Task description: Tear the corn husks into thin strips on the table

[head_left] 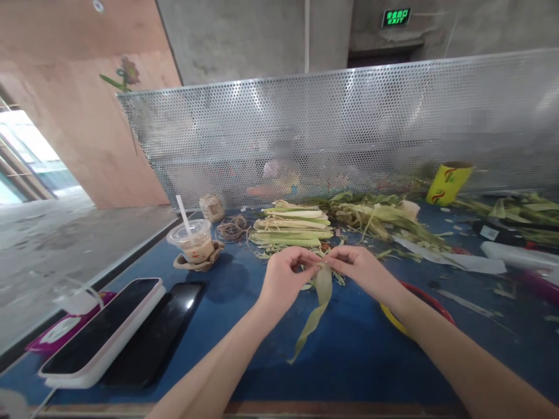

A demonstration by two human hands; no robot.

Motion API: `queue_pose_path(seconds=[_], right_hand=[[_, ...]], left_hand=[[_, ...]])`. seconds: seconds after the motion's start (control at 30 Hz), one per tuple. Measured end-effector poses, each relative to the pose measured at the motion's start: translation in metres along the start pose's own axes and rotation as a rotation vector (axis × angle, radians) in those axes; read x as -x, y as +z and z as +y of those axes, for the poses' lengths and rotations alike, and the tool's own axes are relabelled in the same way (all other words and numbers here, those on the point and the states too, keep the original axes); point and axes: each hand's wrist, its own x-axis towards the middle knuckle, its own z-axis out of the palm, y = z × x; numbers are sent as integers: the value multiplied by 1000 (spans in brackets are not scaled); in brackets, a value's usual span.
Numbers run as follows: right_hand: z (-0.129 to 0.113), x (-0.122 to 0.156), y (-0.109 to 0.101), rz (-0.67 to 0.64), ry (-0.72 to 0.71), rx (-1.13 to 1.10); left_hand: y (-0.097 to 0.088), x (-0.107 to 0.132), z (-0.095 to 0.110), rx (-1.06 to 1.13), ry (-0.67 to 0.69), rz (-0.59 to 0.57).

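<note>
Over the blue table (349, 343), both my hands pinch the top end of one long pale green corn husk strip (318, 305). My left hand (286, 276) grips its left edge with thumb and fingers closed. My right hand (358, 269) grips its right edge the same way. The strip hangs down towards me and curls at its lower tip. Just behind my hands lies a stacked pile of flat husks (292, 227), with loose husks and fibres (378, 215) to its right.
At the left lie two phones (105, 331) and a plastic cup with a straw (195, 240). A coil of twine (231, 228) sits by the pile. A yellow cup (448, 181) stands far right. A red-rimmed yellow bowl (430, 305) is under my right forearm. A perforated metal screen (349, 128) backs the table.
</note>
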Motion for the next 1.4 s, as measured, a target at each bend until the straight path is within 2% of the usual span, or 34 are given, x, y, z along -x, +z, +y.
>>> queue_pose_path(seconds=[0.1, 0.27, 0.37, 0.5, 0.6, 0.8, 0.9, 1.17, 1.3, 1.4], right_hand=[[1, 1, -1, -5, 32, -81], [1, 2, 0, -13, 53, -84], [1, 1, 0, -13, 47, -98], [0, 2, 0, 6, 11, -120], [-2, 2, 2, 45, -9, -84], [-1, -2, 3, 9, 14, -142], [2, -3, 3, 20, 21, -160], [-1, -1, 6, 41, -10, -156], [-1, 0, 6, 69, -35, -139], [1, 0, 6, 80, -56, -164]], left_hand=[[0, 0, 0, 28, 0, -38], [-6, -6, -9, 264, -254, -182], [-8, -8, -11, 330, -368, -197], [-7, -7, -5, 423, -441, -183], [-7, -6, -3, 392, -435, -122], [-6, -6, -11, 352, -204, 6], [-5, -6, -12, 315, -154, 17], [-1, -4, -5, 363, -179, -8], [-3, -4, -6, 399, -317, -123], [-5, -5, -5, 470, -398, -152]])
